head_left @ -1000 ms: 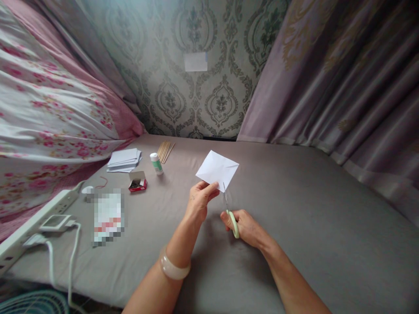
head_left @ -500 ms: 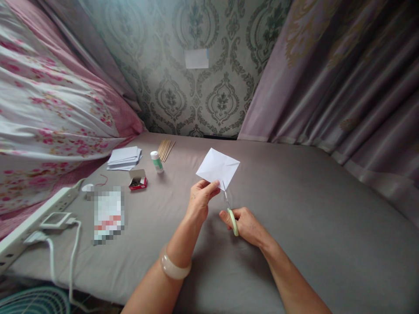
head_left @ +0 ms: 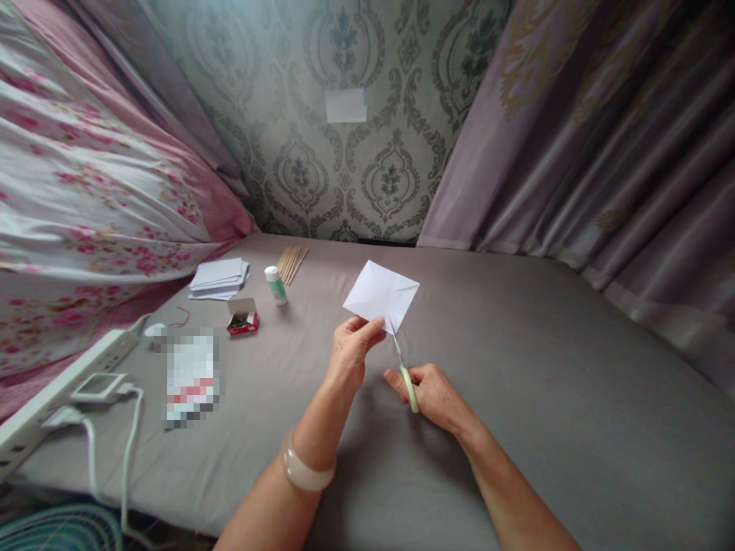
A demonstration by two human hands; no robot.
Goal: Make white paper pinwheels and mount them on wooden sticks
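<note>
The left hand point(head_left: 349, 348) is pinching the white paper point(head_left: 379, 295) at its six o'clock edge, thumb lying on top. The right hand point(head_left: 433, 394) is wrapping around the green handle of the scissors point(head_left: 410, 390), whose blades are meeting the paper near its five o'clock corner; how wide they are standing cannot be told.

The paper is sitting ahead of both hands, apparently above the grey sheet point(head_left: 517, 344). It is probably behaving as a light, thin piece, holding flat but bending and creasing readily; a crease or slit is showing toward its three o'clock corner. Being easy to tear, it is calling for a soft pinch close to the blades, so that the edge is not flapping, with fingertips keeping out of the cutting line. The scissors are likely feeling stiff and heavier, best taken by the handle loops.

From the paper, the sheet is stretching toward three o'clock and back toward the body, offering wide room for turning. The curtain point(head_left: 488, 153) is bounding it from one to three o'clock, the wall point(head_left: 298, 115) at twelve. Toward nine o'clock, the glue bottle point(head_left: 276, 285), wooden sticks point(head_left: 291, 264), small red box point(head_left: 243, 321) and paper stack point(head_left: 217, 279) are limiting sideways sweeps.
</note>
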